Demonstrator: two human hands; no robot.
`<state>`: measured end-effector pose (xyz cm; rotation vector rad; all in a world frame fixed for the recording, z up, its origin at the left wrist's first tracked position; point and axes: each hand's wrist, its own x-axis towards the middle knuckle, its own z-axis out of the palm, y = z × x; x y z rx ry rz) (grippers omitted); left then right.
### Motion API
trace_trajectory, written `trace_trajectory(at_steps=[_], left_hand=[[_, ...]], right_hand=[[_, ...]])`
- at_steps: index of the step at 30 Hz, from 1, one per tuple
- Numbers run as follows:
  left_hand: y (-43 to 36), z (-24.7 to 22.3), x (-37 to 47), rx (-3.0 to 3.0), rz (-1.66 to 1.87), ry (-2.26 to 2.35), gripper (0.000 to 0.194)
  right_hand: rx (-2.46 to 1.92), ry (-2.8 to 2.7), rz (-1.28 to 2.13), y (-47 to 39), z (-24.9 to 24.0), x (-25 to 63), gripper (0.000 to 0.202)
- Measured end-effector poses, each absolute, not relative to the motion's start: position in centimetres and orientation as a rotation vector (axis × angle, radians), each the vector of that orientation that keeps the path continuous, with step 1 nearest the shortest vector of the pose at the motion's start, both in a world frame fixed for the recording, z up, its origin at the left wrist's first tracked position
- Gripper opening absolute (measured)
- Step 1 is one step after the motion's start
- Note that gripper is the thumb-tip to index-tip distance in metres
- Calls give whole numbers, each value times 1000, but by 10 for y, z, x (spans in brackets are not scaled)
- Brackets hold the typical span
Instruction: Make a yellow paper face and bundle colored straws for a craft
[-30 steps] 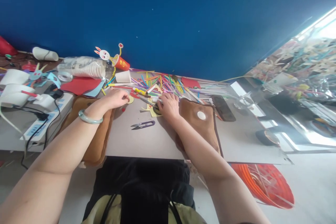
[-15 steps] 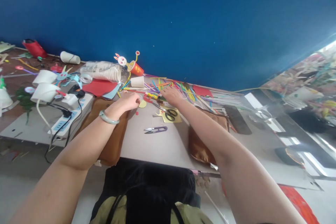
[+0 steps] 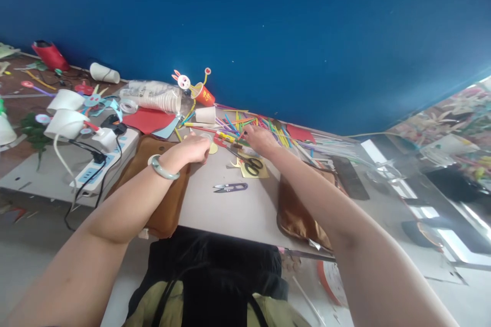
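My left hand (image 3: pixel 197 148) is curled closed above the brown pad (image 3: pixel 164 204), beside a pale yellow paper disc (image 3: pixel 213 148); whatever its fingers hold is hidden. My right hand (image 3: pixel 261 140) reaches to the near side of a heap of colourful thin sticks (image 3: pixel 238 121), its bent fingers drawn together at the tips; something too small to name is by them. Below it, black-handled scissors (image 3: pixel 253 166) lie on a yellow paper square (image 3: pixel 261 172). Purple thread snips (image 3: pixel 230 188) rest on the table between my forearms.
A brown satiny pouch (image 3: pixel 293 209) lies under my right forearm. To the left are a power strip (image 3: pixel 92 176) with cables, white paper cups (image 3: pixel 67 123) and a bagged cup stack (image 3: pixel 153 96). A red cup with a rabbit figure (image 3: pixel 205 94) stands by the blue wall (image 3: pixel 245 36).
The view has shifted slightly. My right hand has moved a little to the right and its fingers are more bent. My left hand stays by the yellow disc, still closed.
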<state>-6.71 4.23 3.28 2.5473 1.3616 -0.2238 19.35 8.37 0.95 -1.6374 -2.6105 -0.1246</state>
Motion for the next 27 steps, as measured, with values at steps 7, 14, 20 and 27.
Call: trace_trajectory(at_steps=[7, 14, 20, 27], left_hand=[[40, 19, -62, 2623, -58, 1437, 7], [29, 14, -42, 2313, 155, 1315, 17], [28, 9, -37, 2135, 662, 1210, 33], [23, 12, -34, 2145, 544, 1085, 25]], right_hand=[[-1245, -1497, 757, 34, -5, 199, 30], [-1142, -951, 1164, 25, -6, 191, 42], [-1084, -1038, 1199, 11, -12, 180, 47], [-1019, -1225, 1242, -11, -20, 157, 41]])
